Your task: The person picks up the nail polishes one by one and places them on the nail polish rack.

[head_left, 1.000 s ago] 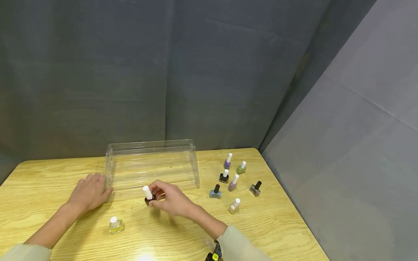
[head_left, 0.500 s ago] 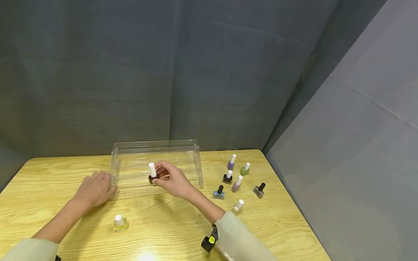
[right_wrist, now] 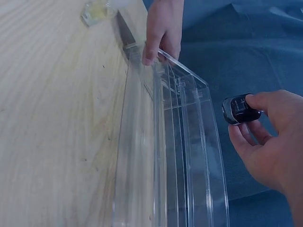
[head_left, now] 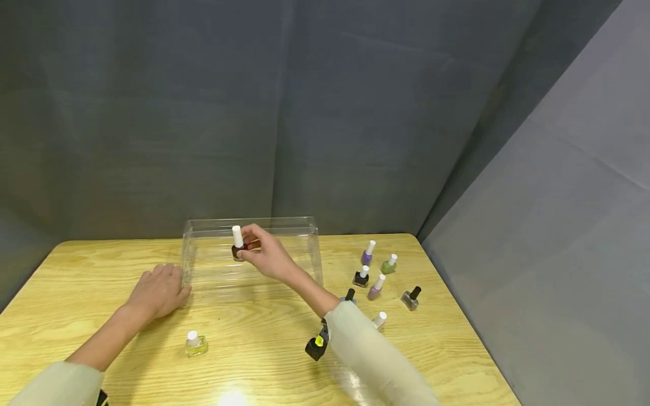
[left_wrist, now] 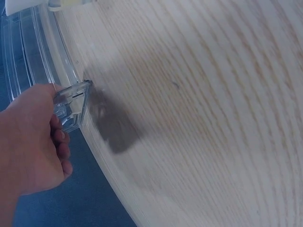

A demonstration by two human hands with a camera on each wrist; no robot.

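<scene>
“So, which step is it, in your opinion, and where is the dark bottle (head_left: 236, 243)?”

“I judge that I am at the placing of it, which is not yet done. It is in the air by the clear rack (right_wrist: 191, 142): in the head view it appears over the upper part, while in the right wrist view a gap shows between the two.”

“And how does it point?”

“Its white cap (head_left: 237, 235) is up and its base down. The long axis is nearly vertical in the head view, with perhaps a very small lean. In the right wrist view the base is turned toward the rack.”

“How do you hold it?”

“My right grip (head_left: 270, 258) pinches it by the body, thumb against fingers. The next move, I think, calls for a slow lowering, base first, so that it meets a tier flat. My left grip (head_left: 158, 290) pinches the left end of the rack, which should help against sliding.”

“What else is on the worktop (head_left: 274, 327)?”

“A yellow bottle (head_left: 197, 345), near the front, well apart from the rack. To my right is a loose group, with a purple bottle (head_left: 367, 257) and a green bottle (head_left: 388, 267) farthest back. A blue bottle (head_left: 350, 295) is partly hidden by my right sleeve (head_left: 376, 349).”
</scene>
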